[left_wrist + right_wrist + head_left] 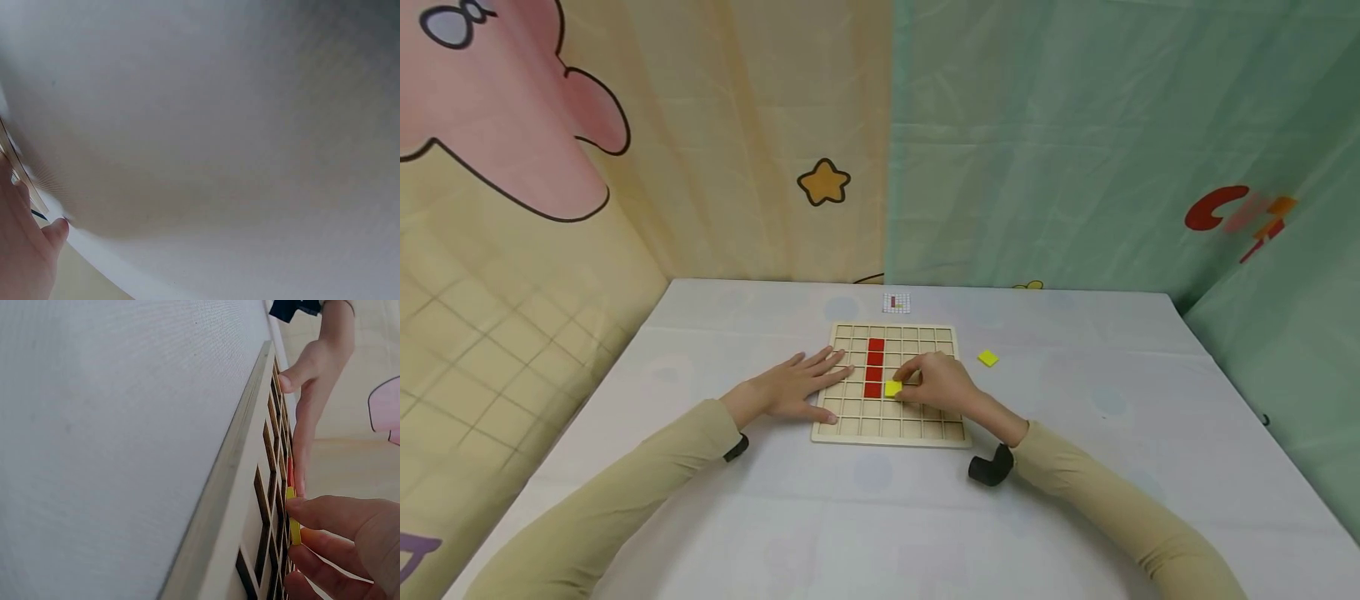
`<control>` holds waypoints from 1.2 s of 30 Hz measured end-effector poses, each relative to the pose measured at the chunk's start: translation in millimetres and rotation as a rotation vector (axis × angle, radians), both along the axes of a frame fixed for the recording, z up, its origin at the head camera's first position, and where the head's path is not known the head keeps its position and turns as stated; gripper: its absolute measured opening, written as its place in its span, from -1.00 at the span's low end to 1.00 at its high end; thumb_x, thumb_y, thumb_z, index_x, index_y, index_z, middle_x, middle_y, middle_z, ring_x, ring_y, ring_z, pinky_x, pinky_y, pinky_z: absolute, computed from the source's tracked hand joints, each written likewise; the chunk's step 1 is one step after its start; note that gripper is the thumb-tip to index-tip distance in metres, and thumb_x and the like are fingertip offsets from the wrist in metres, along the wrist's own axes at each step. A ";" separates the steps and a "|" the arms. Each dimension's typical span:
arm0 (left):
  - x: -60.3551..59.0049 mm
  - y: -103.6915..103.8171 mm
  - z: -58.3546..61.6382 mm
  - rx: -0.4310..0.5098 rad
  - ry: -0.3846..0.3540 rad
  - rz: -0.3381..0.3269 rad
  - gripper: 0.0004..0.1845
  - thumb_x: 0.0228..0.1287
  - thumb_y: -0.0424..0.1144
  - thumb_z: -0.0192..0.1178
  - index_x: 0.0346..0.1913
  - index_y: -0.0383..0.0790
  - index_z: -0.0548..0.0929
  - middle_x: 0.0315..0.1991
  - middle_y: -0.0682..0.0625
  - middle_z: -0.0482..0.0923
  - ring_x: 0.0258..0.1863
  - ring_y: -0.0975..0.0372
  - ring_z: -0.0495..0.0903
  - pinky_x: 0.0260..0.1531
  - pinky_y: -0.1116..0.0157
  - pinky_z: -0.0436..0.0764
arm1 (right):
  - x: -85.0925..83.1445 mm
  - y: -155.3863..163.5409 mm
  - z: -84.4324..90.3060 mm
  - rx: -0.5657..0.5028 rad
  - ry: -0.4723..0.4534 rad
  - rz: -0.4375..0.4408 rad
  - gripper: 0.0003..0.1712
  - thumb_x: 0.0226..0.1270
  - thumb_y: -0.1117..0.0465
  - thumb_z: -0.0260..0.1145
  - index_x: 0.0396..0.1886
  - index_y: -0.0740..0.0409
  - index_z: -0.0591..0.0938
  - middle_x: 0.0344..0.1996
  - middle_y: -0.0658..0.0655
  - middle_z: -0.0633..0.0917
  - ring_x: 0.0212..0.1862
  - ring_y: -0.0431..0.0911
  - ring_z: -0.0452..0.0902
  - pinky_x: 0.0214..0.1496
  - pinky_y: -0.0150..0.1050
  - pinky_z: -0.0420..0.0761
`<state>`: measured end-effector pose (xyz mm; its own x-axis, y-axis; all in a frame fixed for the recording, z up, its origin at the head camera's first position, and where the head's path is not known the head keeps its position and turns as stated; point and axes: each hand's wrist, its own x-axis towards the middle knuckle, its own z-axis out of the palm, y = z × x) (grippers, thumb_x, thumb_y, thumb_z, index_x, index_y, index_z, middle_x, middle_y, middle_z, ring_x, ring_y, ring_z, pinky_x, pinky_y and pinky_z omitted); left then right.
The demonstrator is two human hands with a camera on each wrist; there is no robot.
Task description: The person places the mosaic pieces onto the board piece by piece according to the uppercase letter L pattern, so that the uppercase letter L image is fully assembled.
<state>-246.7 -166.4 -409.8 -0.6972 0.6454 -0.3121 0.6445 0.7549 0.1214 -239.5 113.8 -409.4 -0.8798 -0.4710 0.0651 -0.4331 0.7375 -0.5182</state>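
A wooden grid board (857, 432) lies on the table, with a column of red square tiles (874, 358) set in its cells. Thumb and fingers of my right hand (942, 383) pinch a yellow square tile (892, 389) at the board, just right of the lowest red tile. In the right wrist view the yellow tile (294, 525) stands tilted between thumb and fingertips, close over the grid. My left hand (793, 387) rests with spread, straight fingers on the board's left side. Only part of the left hand (28, 250) shows in the left wrist view.
Another yellow tile (988, 358) lies on the table right of the board. Behind the board is a small card (897, 303) printed with a coloured grid pattern. The white-covered table (850, 525) meets patterned curtains (760, 150) at the back.
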 end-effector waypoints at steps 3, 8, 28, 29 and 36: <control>0.0 0.0 0.1 0.001 0.002 -0.001 -0.06 0.21 0.44 -0.05 0.54 0.12 -0.07 0.58 -0.03 -0.33 0.56 0.02 -0.33 0.43 -0.19 -0.10 | -0.2 -1.2 -1.1 0.018 0.002 -0.001 -0.71 0.03 0.06 0.52 -0.22 0.02 0.78 -0.31 -0.05 0.77 -0.47 -0.30 0.50 -0.46 -0.43 0.47; -1.0 0.2 0.0 -0.005 0.007 -0.003 -0.06 0.22 0.43 -0.05 0.54 0.12 -0.09 0.58 -0.03 -0.33 0.56 0.02 -0.33 0.44 -0.19 -0.11 | -0.1 -2.5 -0.9 0.025 -0.008 -0.010 -0.71 0.02 0.05 0.53 -0.22 0.01 0.78 -0.29 -0.05 0.78 -0.47 -0.30 0.51 -0.43 -0.42 0.48; 0.8 5.3 5.1 -0.025 -0.004 0.010 -0.06 0.21 0.44 -0.06 0.54 0.13 -0.08 0.58 -0.01 -0.34 0.56 0.04 -0.33 0.45 -0.17 -0.12 | -2.7 29.2 5.4 -0.034 0.060 -0.060 -0.74 0.07 0.12 0.49 -0.21 0.07 0.76 -0.29 0.03 0.76 -0.54 -0.23 0.41 -0.52 -0.38 0.40; 0.8 5.1 5.2 -0.024 -0.004 0.010 -0.06 0.21 0.44 -0.06 0.54 0.13 -0.08 0.58 -0.01 -0.33 0.56 0.04 -0.33 0.45 -0.17 -0.12 | -3.3 32.8 5.6 -0.042 0.071 -0.069 -0.75 0.08 0.13 0.49 -0.21 0.07 0.76 -0.28 0.03 0.76 -0.53 -0.23 0.42 -0.51 -0.38 0.41; 0.2 2.3 2.2 -0.022 -0.007 0.009 -0.05 0.20 0.45 -0.06 0.54 0.14 -0.10 0.58 -0.01 -0.35 0.56 0.04 -0.35 0.44 -0.18 -0.13 | -5.5 59.6 10.5 -0.084 0.100 -0.112 -0.74 0.11 0.16 0.47 -0.19 0.12 0.75 -0.24 0.10 0.76 -0.35 -0.13 0.56 -0.39 -0.31 0.49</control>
